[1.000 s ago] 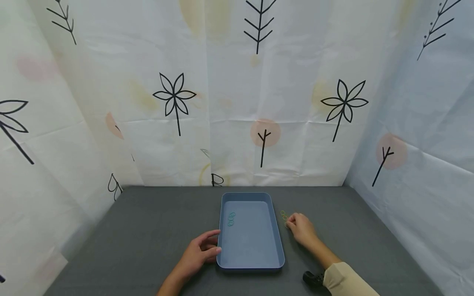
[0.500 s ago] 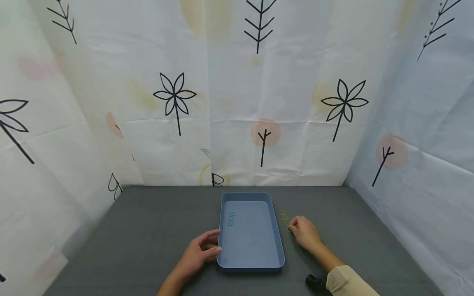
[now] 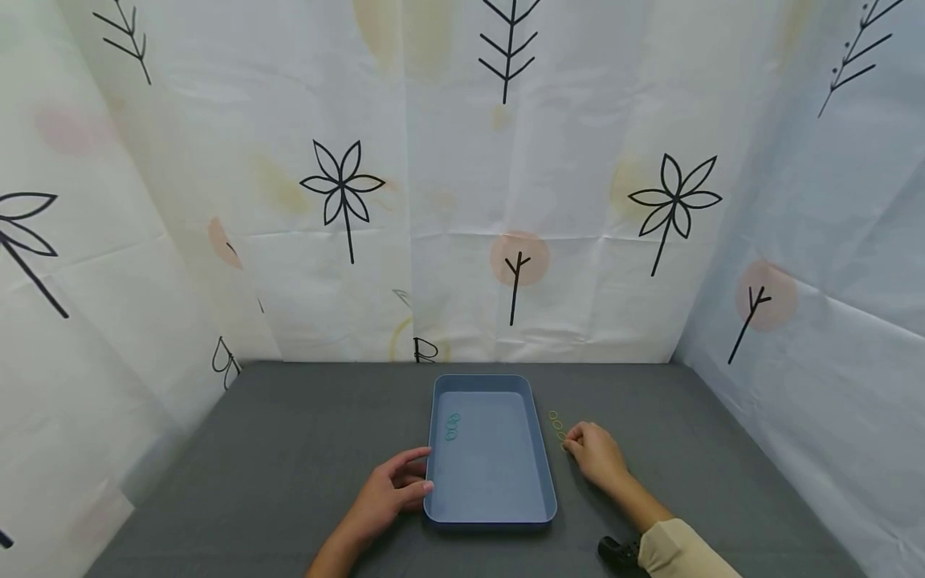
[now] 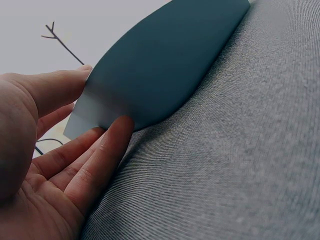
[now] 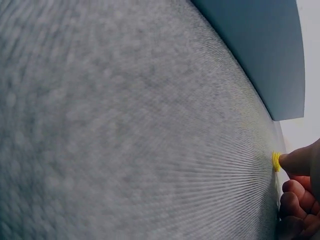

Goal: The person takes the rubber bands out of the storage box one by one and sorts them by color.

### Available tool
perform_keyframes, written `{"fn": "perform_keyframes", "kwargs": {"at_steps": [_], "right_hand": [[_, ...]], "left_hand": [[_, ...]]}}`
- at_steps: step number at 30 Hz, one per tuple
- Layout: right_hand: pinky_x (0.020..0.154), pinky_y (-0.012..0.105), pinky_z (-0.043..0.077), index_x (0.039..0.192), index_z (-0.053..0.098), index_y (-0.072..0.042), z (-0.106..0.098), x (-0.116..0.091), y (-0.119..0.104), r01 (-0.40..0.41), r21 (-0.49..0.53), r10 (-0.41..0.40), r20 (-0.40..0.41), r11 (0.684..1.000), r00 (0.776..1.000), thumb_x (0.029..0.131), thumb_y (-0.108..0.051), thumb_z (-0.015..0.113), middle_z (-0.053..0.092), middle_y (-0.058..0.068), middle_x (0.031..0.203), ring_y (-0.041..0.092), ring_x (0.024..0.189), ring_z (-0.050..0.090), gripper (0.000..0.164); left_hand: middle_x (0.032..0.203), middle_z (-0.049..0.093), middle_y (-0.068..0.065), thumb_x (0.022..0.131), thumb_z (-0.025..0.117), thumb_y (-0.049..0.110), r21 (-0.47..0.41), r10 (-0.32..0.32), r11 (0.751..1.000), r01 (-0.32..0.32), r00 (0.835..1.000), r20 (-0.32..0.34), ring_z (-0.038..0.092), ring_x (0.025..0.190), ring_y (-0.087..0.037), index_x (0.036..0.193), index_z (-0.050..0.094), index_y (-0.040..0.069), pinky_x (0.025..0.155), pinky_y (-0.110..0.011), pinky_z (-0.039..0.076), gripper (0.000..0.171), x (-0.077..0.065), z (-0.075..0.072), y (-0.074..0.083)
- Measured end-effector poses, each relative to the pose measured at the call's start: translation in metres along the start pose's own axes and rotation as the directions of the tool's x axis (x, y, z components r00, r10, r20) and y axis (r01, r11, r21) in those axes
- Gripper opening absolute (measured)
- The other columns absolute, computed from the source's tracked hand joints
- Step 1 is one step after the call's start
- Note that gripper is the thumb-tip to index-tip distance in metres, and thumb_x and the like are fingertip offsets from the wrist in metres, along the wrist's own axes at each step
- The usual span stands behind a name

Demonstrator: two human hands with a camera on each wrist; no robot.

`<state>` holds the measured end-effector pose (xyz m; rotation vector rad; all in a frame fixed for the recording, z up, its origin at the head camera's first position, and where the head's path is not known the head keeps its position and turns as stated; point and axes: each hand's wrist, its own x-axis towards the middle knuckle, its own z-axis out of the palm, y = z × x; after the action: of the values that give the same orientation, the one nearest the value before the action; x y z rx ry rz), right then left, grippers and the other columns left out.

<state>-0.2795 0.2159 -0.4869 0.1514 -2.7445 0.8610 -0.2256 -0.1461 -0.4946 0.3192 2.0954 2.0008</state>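
Observation:
A shallow blue tray lies on the grey cloth. Inside it, towards the left side, is a short row of thin teal rings. My left hand rests at the tray's left side, its thumb and fingertips touching the rim and outer wall. To the right of the tray, several thin yellow rings lie in a row on the cloth. At the near end of that row, my right hand pinches a yellow ring between thumb and forefinger; the fingertips partly hide it. The other right fingers are curled.
Grey cloth covers the table on both sides of the tray. A pale printed curtain stands behind and along both sides. A black wrist strap shows by the right sleeve.
My right hand has shifted slightly right and towards me, showing more of the yellow row, then stayed almost still. The left hand and the tray hold their place.

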Motion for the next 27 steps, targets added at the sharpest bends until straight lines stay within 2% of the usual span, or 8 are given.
{"fn": "perform_keyframes", "kwargs": {"at_steps": [6,13,17,22,24,27], "right_hand": [[0.057,0.032,0.04,0.089,0.065,-0.003,-0.002,0.003,-0.002,-0.051,0.13,0.055,-0.031,0.99,0.998,0.086,-0.005,0.068,0.054,-0.001,0.069,0.014,0.061,0.048,0.005],[0.057,0.029,0.039,0.094,0.064,0.003,-0.005,0.01,-0.005,-0.121,0.273,0.141,-0.054,0.954,0.989,0.087,-0.003,0.067,0.055,0.002,0.07,0.014,0.062,0.048,0.01],[0.058,0.029,0.039,0.097,0.065,0.003,-0.008,0.015,-0.011,-0.153,0.318,0.177,-0.05,0.936,0.983,0.089,-0.006,0.067,0.055,0.003,0.073,0.015,0.064,0.048,0.012],[0.059,0.029,0.039,0.097,0.064,0.004,-0.008,0.023,-0.018,-0.154,0.355,0.186,-0.055,0.922,0.981,0.09,-0.007,0.067,0.055,0.003,0.073,0.015,0.064,0.048,0.014],[0.058,0.028,0.04,0.098,0.064,0.006,-0.007,0.026,-0.02,-0.157,0.4,0.193,-0.05,0.903,0.98,0.09,-0.005,0.066,0.056,0.004,0.073,0.014,0.064,0.049,0.013],[0.052,0.026,0.041,0.1,0.062,0.007,-0.005,0.033,-0.025,-0.185,0.499,0.22,-0.011,0.846,0.976,0.092,-0.005,0.063,0.056,0.009,0.073,0.015,0.06,0.049,0.015]], "left_hand": [[0.123,0.057,-0.023,0.089,0.072,0.015,0.012,-0.005,1.0,0.005,1.0,-0.003,0.063,0.101,-0.027,0.141,0.047,0.002,0.077,-0.042,0.056,0.059,0.0,0.0,0.001],[0.123,0.057,-0.022,0.089,0.072,0.016,0.018,-0.01,1.0,0.01,1.0,-0.006,0.063,0.1,-0.027,0.141,0.048,0.003,0.077,-0.042,0.056,0.059,-0.001,0.0,0.001],[0.123,0.057,-0.022,0.089,0.072,0.016,0.019,-0.008,1.0,0.008,1.0,-0.008,0.063,0.1,-0.027,0.142,0.047,0.003,0.077,-0.043,0.056,0.059,-0.001,0.0,0.001],[0.124,0.057,-0.023,0.09,0.072,0.014,0.014,-0.009,1.0,0.009,1.0,-0.01,0.063,0.1,-0.027,0.142,0.046,0.002,0.077,-0.043,0.056,0.059,-0.001,0.001,0.0],[0.124,0.056,-0.024,0.09,0.071,0.013,0.01,-0.008,1.0,0.008,1.0,-0.007,0.063,0.1,-0.027,0.142,0.046,0.002,0.076,-0.043,0.056,0.059,0.0,0.001,-0.001],[0.124,0.057,-0.023,0.09,0.072,0.014,0.001,-0.007,1.0,0.007,1.0,-0.004,0.063,0.101,-0.027,0.142,0.047,0.002,0.077,-0.043,0.056,0.059,0.0,0.0,-0.001]]}}
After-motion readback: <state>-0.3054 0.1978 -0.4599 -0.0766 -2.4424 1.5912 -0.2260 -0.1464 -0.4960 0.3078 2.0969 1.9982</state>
